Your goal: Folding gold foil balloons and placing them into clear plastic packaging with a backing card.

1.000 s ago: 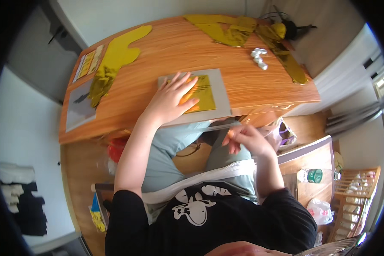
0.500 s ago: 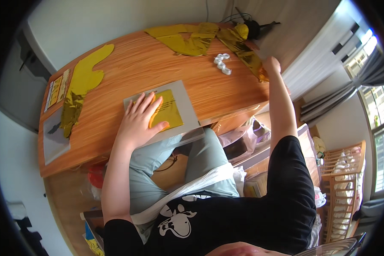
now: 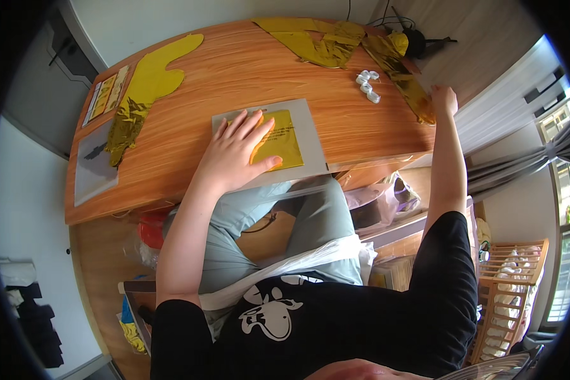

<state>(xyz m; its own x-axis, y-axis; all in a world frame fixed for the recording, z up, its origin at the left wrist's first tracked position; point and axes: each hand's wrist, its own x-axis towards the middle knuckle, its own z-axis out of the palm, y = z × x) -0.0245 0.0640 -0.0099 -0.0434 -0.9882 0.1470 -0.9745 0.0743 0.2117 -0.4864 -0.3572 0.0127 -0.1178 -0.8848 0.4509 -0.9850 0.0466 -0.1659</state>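
Left hand (image 3: 239,151): palm down, fingers and thumb spread wide, laid on the left part of a square gold packet (image 3: 289,140); nothing gripped. Fingers point toward the table's far edge; thumb lies across the near part of the packet. The packet's right part shows uncovered to the right of the fingers, with small dark print on it. Packet lies on a grey sheet (image 3: 315,147), close to the middle of the near edge of the wooden table (image 3: 234,69); the sheet's near side reaches that edge.

Right hand (image 3: 444,100): arm extended, hand at the table's right edge, fingers curled, back of hand toward the camera. Just beside it, the near end of a long gold foil strip (image 3: 396,75), which runs along the right edge from the far right corner. Finger pads hidden; cannot tell whether the hand has hold of the strip. Packet well apart from this hand, to its left and nearer the body.

Also on table: small white rolls (image 3: 367,87) in a cluster, left of the strip; folded gold foil piece (image 3: 310,43) along the far edge; flat yellow foil shape (image 3: 153,79) toward the left edge, its near end crumpled; pictured card (image 3: 106,95) at the left edge; translucent grey sheet (image 3: 95,177) at the near left corner.
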